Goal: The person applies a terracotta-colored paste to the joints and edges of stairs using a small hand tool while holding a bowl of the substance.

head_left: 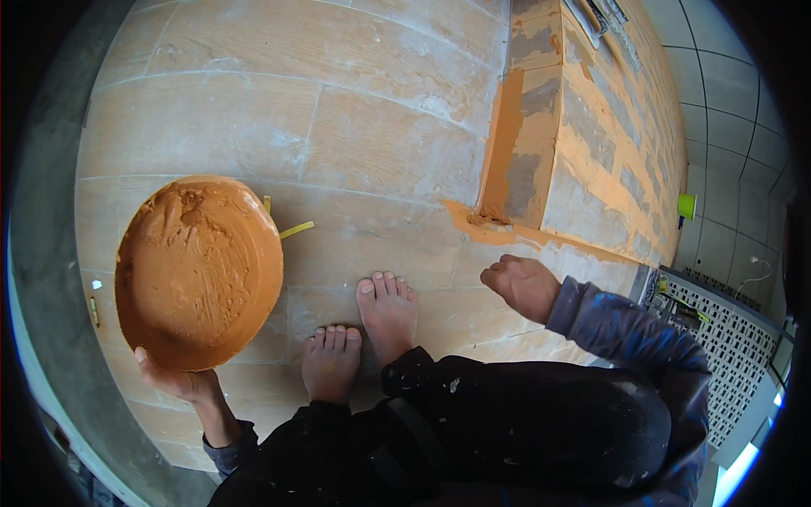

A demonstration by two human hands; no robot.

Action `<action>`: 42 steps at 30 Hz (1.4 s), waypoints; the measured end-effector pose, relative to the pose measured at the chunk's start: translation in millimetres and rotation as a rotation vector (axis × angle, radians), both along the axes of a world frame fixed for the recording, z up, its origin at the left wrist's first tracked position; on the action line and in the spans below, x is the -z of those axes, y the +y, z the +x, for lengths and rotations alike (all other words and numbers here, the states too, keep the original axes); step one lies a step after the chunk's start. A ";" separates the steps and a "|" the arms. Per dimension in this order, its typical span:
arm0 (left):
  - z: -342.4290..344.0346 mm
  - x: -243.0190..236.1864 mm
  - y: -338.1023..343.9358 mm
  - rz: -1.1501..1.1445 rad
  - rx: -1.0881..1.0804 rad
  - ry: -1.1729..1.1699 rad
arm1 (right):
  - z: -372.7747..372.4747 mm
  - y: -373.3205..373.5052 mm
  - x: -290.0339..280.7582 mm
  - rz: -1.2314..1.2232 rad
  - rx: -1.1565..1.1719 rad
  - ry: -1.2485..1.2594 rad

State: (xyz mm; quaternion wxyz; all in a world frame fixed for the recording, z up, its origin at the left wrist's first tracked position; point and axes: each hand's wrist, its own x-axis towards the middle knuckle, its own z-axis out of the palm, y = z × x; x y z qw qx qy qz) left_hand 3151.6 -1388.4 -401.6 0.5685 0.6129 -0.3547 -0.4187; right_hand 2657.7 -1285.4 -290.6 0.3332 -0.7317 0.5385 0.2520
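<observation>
A round tub (276,262) of thick orange-brown paste (203,270) is in my left hand (180,380). That hand grips the near rim, its thumb up against the side and its other fingers largely hidden underneath. On the right, my right hand (525,286) hangs with its fingers curled in; whether anything is inside them is hidden. Just beyond it, the same coloured paste coats the foot of a boxed-in corner (534,144), with a small heap (490,218) at the joint with the floor. A smooth strip (504,127) of paste runs along that edge.
My bare feet (384,317) stand on wood-look floor tiles (228,127). A yellow strip (297,229) pokes out beside the tub. The box's top is patchy with paste. Off to the right are a perforated white panel (726,372), a green cup-like thing (686,206) and pale tiles (731,135).
</observation>
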 end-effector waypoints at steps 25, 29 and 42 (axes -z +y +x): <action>-14.2 -12.4 -29.1 -0.129 0.220 0.029 | 21.0 30.3 107.2 -0.598 2.492 -1.531; -22.2 -14.5 -24.3 -0.113 0.188 0.064 | 17.7 67.0 101.7 -0.659 2.474 -1.500; -22.4 -26.7 -22.3 -0.025 0.194 0.098 | 39.6 58.7 -1.5 -0.569 1.361 -0.162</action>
